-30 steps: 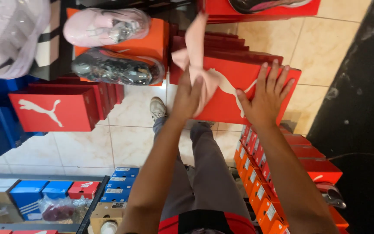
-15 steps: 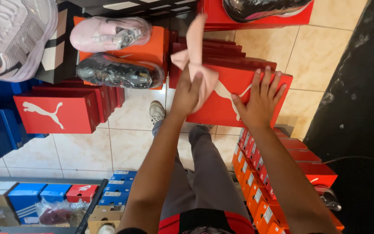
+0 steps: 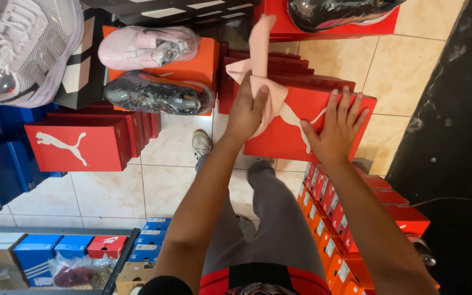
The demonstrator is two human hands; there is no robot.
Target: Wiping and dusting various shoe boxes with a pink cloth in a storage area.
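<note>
Unmoved: two hands point(image 3: 247, 112), one red box point(image 3: 301, 128).

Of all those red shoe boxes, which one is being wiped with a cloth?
The red box topping the middle stack, under both hands; left hand presses a pink cloth on it.

the white shoe point(image 3: 20, 46) and dark shoe point(image 3: 340, 12) are cut off by the top edge; part of the box point(image 3: 307, 123) is hidden under the cloth point(image 3: 260, 82).
</note>
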